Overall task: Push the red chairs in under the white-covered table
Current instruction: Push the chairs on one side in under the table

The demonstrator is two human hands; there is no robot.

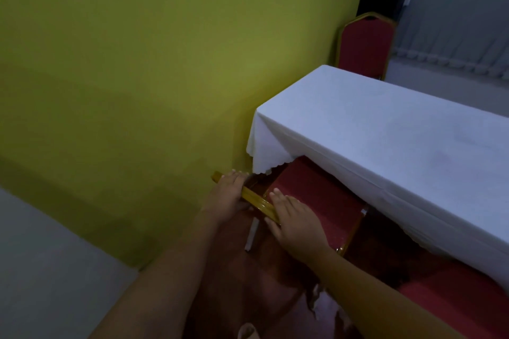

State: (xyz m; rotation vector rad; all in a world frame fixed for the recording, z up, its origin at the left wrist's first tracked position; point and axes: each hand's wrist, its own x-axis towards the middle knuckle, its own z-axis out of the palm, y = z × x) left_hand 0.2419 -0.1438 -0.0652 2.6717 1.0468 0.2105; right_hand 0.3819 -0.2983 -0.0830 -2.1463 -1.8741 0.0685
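A red chair with a gold frame (322,195) stands right at the near side of the white-covered table (385,129), its top partly beneath the hanging cloth. My left hand (225,195) grips the gold top rail at its left end. My right hand (297,223) lies over the same rail further right, fingers on the red padding. A second red chair (451,292) shows at the lower right beside the table. A third red chair (365,44) stands at the table's far end.
A yellow-green wall (137,77) runs close along the left of the table and chair. Grey floor (49,270) lies at the lower left. Pale curtains (454,22) hang at the back right.
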